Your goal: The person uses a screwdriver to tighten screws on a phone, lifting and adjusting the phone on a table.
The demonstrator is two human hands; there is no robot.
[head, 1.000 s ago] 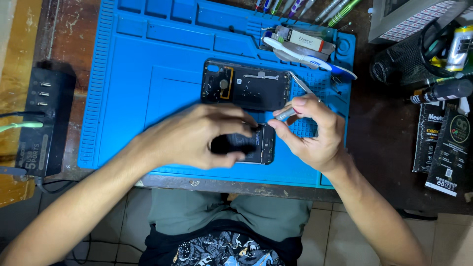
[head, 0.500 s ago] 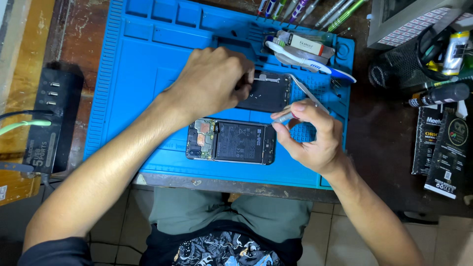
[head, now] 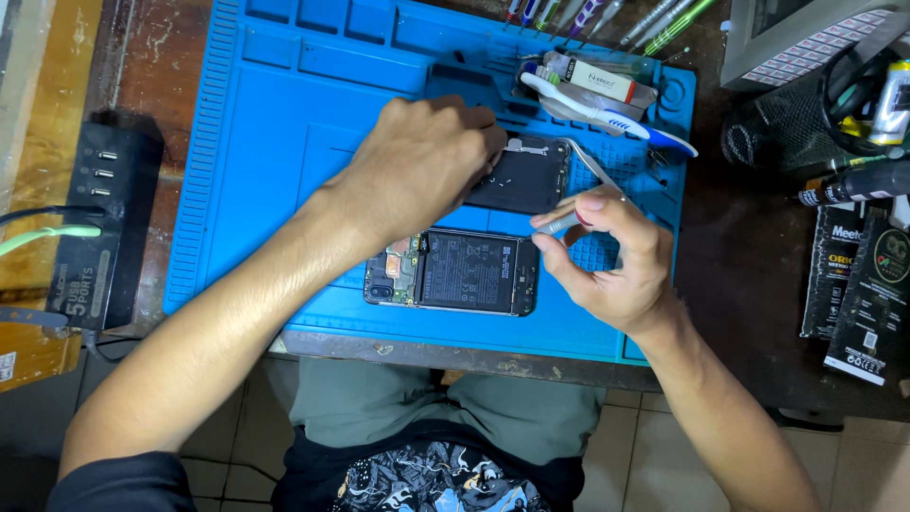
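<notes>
The opened black smartphone [head: 453, 271] lies near me on the blue silicone mat [head: 275, 133]; my left hand [head: 427, 161] grips the black back cover [head: 523, 175] beyond it, my right hand [head: 607, 256] pinches slim metal tweezers [head: 592, 175].

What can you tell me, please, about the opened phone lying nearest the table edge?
The opened black rectangular phone lies flat and lengthwise on the blue silicone work mat, back cover off. A large dark battery fills its middle; circuit boards with copper-coloured parts show at its left end. Neither hand touches it; the right hand hovers beside its right end.
</notes>
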